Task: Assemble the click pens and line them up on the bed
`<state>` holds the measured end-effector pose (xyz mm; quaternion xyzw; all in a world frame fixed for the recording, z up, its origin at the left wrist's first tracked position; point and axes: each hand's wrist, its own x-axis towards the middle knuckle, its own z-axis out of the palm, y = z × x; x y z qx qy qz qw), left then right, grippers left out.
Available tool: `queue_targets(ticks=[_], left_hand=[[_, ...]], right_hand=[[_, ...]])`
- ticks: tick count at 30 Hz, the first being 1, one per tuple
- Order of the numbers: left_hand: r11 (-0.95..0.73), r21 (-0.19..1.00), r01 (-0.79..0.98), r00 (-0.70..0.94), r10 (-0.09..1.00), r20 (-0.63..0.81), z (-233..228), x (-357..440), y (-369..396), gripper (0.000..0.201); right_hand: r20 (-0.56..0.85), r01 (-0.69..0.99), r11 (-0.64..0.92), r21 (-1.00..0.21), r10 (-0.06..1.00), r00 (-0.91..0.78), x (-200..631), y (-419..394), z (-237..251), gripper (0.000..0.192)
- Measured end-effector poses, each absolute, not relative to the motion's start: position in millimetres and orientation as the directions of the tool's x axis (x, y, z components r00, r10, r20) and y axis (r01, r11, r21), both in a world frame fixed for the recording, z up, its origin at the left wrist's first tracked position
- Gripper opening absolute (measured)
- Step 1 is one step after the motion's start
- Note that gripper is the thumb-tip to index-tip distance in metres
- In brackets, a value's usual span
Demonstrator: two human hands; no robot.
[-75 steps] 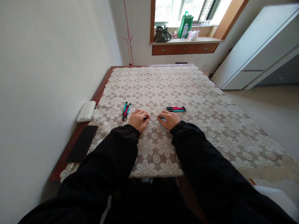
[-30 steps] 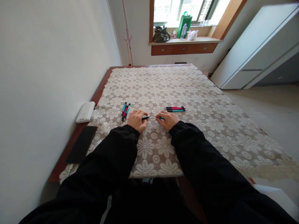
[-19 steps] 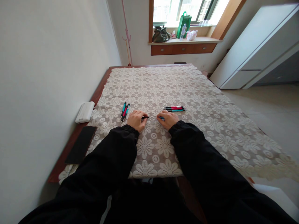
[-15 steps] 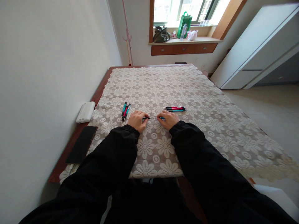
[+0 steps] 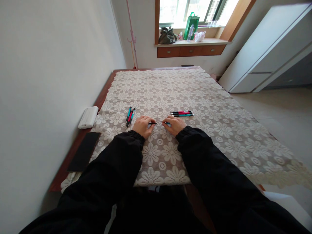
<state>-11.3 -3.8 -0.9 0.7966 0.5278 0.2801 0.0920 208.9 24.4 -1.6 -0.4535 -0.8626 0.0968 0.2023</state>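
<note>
My left hand (image 5: 143,126) is closed around a small black pen part (image 5: 152,123), whose dark end points right. Facing it across a narrow gap, my right hand (image 5: 174,125) pinches a blue-and-black pen barrel (image 5: 167,123). A thin, pale piece seems to lie in the gap between them; its detail is too small to make out. Beyond my left hand, a group of teal, red and black pens (image 5: 130,117) lies slanted on the cloth. Just past my right hand, several similar pens (image 5: 181,113) lie side by side, pointing sideways.
A flower-patterned lace cloth (image 5: 151,154) covers the table. Along the left edge are a white box-shaped device (image 5: 88,117) and a flat black object (image 5: 84,152). The wall (image 5: 60,65) stands close on the left. A green bag (image 5: 191,26) is on the windowsill.
My right hand has shifted slightly left, so the gap between the two pen parts is a little narrower. My left hand stays in place. The view has moved very slightly.
</note>
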Motion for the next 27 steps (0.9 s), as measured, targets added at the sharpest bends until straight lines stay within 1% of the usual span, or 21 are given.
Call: queue_targets(ticks=[13,20,27], left_hand=[[-0.424,0.455,0.783,0.308,0.900,0.310,-0.8,-11.6,-3.9,0.017],[-0.416,0.455,0.787,0.284,0.900,0.331,1.8,-10.5,-5.4,0.016],[-0.419,0.456,0.785,0.279,0.897,0.344,0.1,-11.4,-4.6,0.016]], right_hand=[[0.257,0.721,0.582,-0.377,0.813,-0.522,208.1,23.7,-1.3,0.019],[0.268,0.731,0.561,-0.388,0.828,-0.493,208.0,24.3,-1.7,0.018],[0.253,0.720,0.548,-0.426,0.836,-0.487,207.8,24.9,0.1,0.017]])
